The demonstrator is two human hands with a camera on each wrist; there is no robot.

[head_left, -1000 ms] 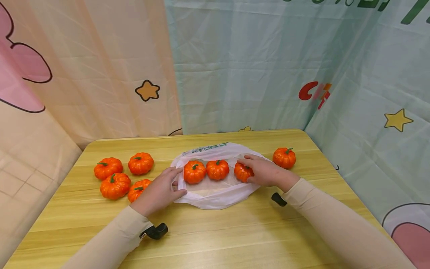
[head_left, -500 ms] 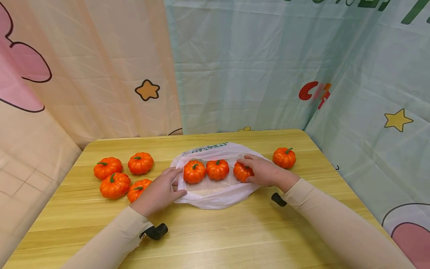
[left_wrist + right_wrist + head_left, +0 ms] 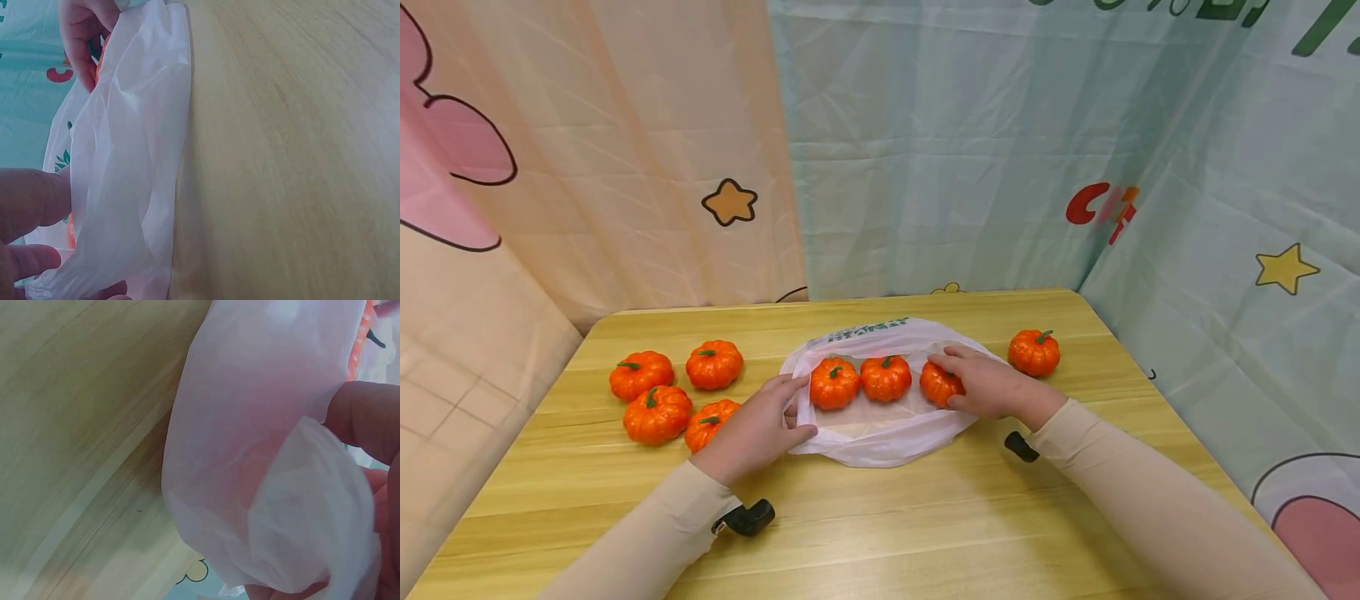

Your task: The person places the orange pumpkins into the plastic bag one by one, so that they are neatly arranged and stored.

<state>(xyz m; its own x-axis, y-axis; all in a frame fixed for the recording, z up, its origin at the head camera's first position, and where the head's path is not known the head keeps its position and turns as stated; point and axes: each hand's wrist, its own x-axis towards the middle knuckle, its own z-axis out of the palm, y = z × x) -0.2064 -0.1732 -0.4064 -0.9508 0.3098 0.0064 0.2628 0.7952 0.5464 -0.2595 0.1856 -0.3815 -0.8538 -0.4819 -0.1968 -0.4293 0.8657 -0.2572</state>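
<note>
A thin white plastic bag (image 3: pixel 880 451) with green print lies open in the middle of the table, three small orange pumpkins in its mouth. My right hand (image 3: pixel 988 383) reaches over the bag's right end and grips the rightmost pumpkin (image 3: pixel 937 386) between thumb and fingers. The middle pumpkin (image 3: pixel 886 379) and the left pumpkin (image 3: pixel 834 384) sit side by side, untouched. At the bag's left end, my left hand (image 3: pixel 760 429) holds the edge, its thumb toward the front. Close up in the left wrist view, the bag's plastic (image 3: pixel 134 156) bunches by the fingers.
Several more pumpkins (image 3: pixel 657 415) stand on the wooden table (image 3: pixel 880 533) to the left, one partly behind my left hand. A single pumpkin (image 3: pixel 1034 352) sits right of the bag. Printed curtains (image 3: pixel 925 167) hang behind the table and along its sides.
My right hand and the pumpkin in it have shifted very slightly left. The left hand and the bag stay where they were.
</note>
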